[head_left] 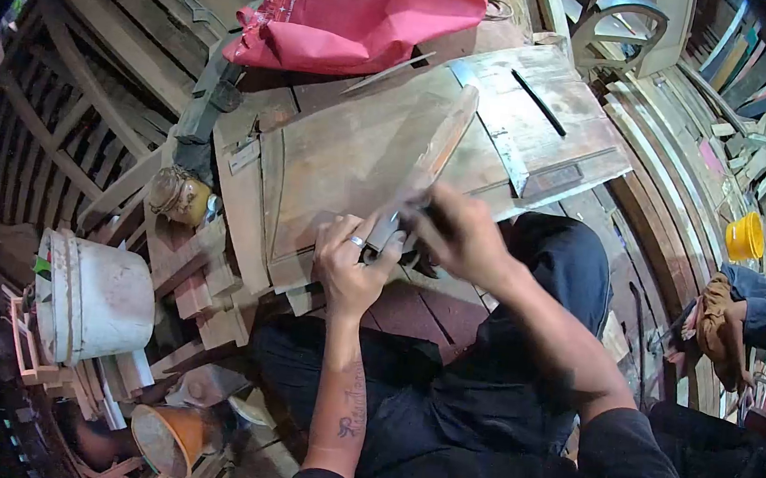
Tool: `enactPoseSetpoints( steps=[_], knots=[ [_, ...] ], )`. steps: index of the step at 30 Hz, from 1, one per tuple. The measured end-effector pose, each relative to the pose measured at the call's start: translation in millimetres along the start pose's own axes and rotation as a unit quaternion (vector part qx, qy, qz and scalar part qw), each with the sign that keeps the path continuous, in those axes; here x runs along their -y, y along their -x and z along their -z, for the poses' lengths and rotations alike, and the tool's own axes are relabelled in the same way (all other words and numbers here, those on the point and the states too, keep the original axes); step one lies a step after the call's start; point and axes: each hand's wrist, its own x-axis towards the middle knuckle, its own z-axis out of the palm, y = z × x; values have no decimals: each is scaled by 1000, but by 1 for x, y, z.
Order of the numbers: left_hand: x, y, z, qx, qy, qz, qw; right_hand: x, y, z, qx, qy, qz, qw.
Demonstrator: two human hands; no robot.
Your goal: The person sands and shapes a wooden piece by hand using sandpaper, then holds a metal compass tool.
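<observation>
A: Where does the wooden strip (447, 138) lie?

B: Straight out in front of the right hand (467, 236) and forward and to the right of the left hand (350, 262). Its near end comes in close by the fingers; its far end reaches out over the wooden panel (340, 160).

A: And the long axis?

B: Slantwise, pointing forward and leaning to the right. I can't tell whether the far end touches the panel or hangs above it.

A: Which hand is nearer?

B: The right. It comes in from the side, fingers bent, right beside the near end. It's blurred, so I can't say whether it is pinching anything.

A: The left?

B: Just across from it, a little lower, thumb and fingers closed about a grey piece (385, 228). Whether that piece meets the strip is too smeared to tell.

A: What's round about?

B: The panel lies broad and flat under the strip. A thin dark rod (539, 102) rests to the strip's right, well apart from it. Beyond the panel sits a red bag (359, 22); off to the left are a jar (187, 200) and, closer in, a white bucket (112, 304).
</observation>
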Motion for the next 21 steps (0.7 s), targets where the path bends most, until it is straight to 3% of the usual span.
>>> enactPoseSetpoints(
  steps=[3,5,7,8,9,11,13,15,17,19,21],
  knots=[
    [2,3,1,9,3,7,1000,-3,6,-2,34,-30,-19,999],
    [0,3,1,4,-5,15,1000,-5,-6,7,-51,20,-74,996],
    [0,1,0,0,-1,9,1000,-18,-16,6,-114,29,-15,993],
    [0,3,0,10,3,27,1000,-17,-8,6,-81,-6,-37,996],
    [0,1,-1,8,5,25,1000,-14,-10,1,-84,33,57,994],
    [2,4,-1,12,25,27,999,-3,3,-2,-18,-15,-16,1000],
    [1,4,3,24,-7,6,1000,0,-2,1,-14,-12,-58,998],
    [0,3,1,15,5,13,1000,-9,-11,2,-99,-29,-101,990],
    [-1,2,1,10,8,17,1000,-19,-14,2,-126,-2,-39,991],
    [-1,1,1,11,-21,3,1000,-8,-5,3,-30,-25,-14,999],
    [-1,1,0,12,5,5,1000,-5,1,2,14,-40,-79,996]
  ],
)
